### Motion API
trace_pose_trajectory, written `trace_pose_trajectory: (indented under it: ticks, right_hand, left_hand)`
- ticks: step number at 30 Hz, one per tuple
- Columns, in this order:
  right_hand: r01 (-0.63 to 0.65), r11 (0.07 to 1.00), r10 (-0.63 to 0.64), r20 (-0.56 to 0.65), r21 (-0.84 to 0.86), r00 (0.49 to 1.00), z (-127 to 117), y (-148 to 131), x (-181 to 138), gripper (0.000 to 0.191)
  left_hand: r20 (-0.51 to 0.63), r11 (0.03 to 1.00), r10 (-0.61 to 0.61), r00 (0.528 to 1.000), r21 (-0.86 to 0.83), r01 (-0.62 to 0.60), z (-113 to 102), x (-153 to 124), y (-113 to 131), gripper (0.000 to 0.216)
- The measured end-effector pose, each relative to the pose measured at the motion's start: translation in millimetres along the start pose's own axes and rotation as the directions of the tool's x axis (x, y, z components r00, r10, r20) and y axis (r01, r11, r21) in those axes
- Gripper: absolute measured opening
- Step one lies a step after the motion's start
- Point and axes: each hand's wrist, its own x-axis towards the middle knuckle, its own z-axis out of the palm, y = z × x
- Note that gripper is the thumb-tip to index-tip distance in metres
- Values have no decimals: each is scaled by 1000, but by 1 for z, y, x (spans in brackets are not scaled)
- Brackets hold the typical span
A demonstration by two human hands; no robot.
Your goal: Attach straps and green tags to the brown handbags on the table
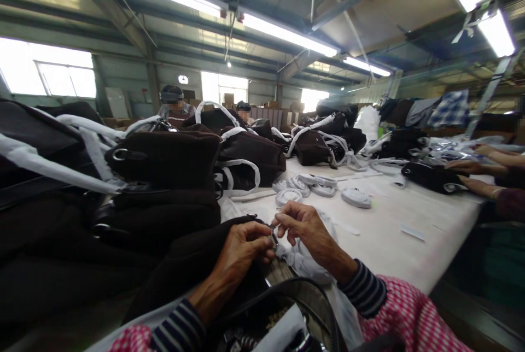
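My left hand (241, 248) is closed in a pinch on a small metal ring (273, 237) at the edge of a dark brown bag (180, 264) that lies in front of me. My right hand (305, 226) meets it from the right, fingertips pinched on the same ring and on white wrapping paper (301, 262) bunched under it. Both wrists show striped cuffs under red checked sleeves. A second dark bag with a black handle (295, 308) lies open close below my hands.
Dark brown bags with white-wrapped straps (164, 160) are piled at the left and along the far side of the white table (394, 232). Rolls of white tape (315, 185) lie mid-table. A co-worker's hands (476, 169) handle a dark bag at the right. Two people sit far back.
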Motion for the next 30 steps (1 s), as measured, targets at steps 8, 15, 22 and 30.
trace_pose_trajectory:
  ticks: [8, 15, 22, 30]
  right_hand:
    - [-33, 989, 34, -6, 147, 999, 0, 7, -3, 33]
    - [-73, 992, 74, -5, 105, 997, -2, 11, -6, 36]
    - [-95, 990, 94, 19, 108, 995, -4, 11, -12, 36]
    - [-145, 988, 143, 37, 49, 989, -1, 4, -20, 30]
  left_hand:
    - [-5, 999, 50, 999, 19, -49, 1, 0, 1, 26]
    - [1, 999, 43, 999, 11, -43, 2, -2, 0, 28]
    - [-19, 999, 40, 999, 30, -39, 4, -4, 2, 27]
    - [-14, 997, 62, 998, 55, -61, 2, -4, 2, 30]
